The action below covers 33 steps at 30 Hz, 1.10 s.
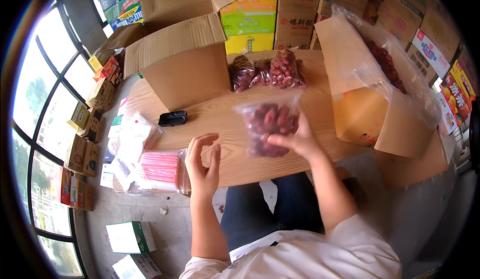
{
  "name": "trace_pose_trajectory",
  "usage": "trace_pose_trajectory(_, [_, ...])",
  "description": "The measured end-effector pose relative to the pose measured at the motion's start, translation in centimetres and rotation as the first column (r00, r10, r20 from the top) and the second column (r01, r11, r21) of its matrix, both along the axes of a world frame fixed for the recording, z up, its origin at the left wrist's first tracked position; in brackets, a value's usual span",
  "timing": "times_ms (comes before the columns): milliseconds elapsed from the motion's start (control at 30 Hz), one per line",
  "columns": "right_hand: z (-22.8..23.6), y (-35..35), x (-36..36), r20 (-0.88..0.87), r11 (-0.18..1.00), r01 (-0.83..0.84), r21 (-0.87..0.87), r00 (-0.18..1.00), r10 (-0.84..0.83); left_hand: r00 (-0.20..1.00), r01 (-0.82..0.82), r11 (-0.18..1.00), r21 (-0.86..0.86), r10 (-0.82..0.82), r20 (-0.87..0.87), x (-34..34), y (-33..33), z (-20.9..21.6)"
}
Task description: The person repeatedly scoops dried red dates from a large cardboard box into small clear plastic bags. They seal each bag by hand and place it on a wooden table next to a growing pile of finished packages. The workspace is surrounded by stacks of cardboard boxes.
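Observation:
My right hand [299, 138] grips a clear plastic bag of red dates [270, 121] and holds it up over the wooden table [225, 124]. The bag looks slightly blurred, and its top edge stands loose. To the left, my left hand [203, 161] is raised with fingers curved and apart, holding nothing. Just beside it lies a stack of flat plastic bags with pink-red edges [159, 168]. Several filled bags of red dates [285, 70] rest at the table's far side. A large open carton lined with clear plastic, at the right, contains loose red dates [384, 61].
An open cardboard box [185, 74] stands at the back left of the table. In front of it sits a small black tray [172, 118]. Crumpled clear plastic and papers [131, 139] cover the left edge. Stacked cartons [250, 16] line the back, and boxes [131, 236] stand on the floor.

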State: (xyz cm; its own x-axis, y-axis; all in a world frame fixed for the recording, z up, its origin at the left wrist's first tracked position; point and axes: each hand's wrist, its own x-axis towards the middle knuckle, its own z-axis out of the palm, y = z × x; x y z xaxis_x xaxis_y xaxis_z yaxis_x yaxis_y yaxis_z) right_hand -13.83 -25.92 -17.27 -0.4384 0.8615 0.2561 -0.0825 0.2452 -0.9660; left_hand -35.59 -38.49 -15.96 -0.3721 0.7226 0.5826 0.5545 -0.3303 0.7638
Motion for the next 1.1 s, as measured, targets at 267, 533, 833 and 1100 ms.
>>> trace_pose_trajectory(267, [10.1, 13.7, -5.5, 0.084, 0.952, 0.283, 0.112, 0.952, -0.293, 0.988, -0.074, 0.991, -0.113, 0.089, 0.129, -4.5, -2.7, -3.1])
trace_pose_trajectory(533, [5.5, 22.6, -11.1, 0.779, 0.869, 0.161, 0.467, 0.39, -0.491, 0.988, -0.035, 0.981, -0.19, 0.063, 0.143, -6.9, -2.7, -4.5])
trace_pose_trajectory(833, [2.6, 20.5, -10.8, 0.727, 0.788, -0.05, 0.614, 0.425, -0.539, 0.981, -0.092, 0.983, -0.16, 0.118, 0.157, -7.7, -2.1, -4.1])
trace_pose_trajectory(1100, [2.4, 16.9, -10.6, 0.375, 0.518, 0.123, 0.846, 0.554, -0.743, 0.972, -0.144, 0.986, 0.089, 0.157, -0.175, -7.3, 0.8, 2.8])
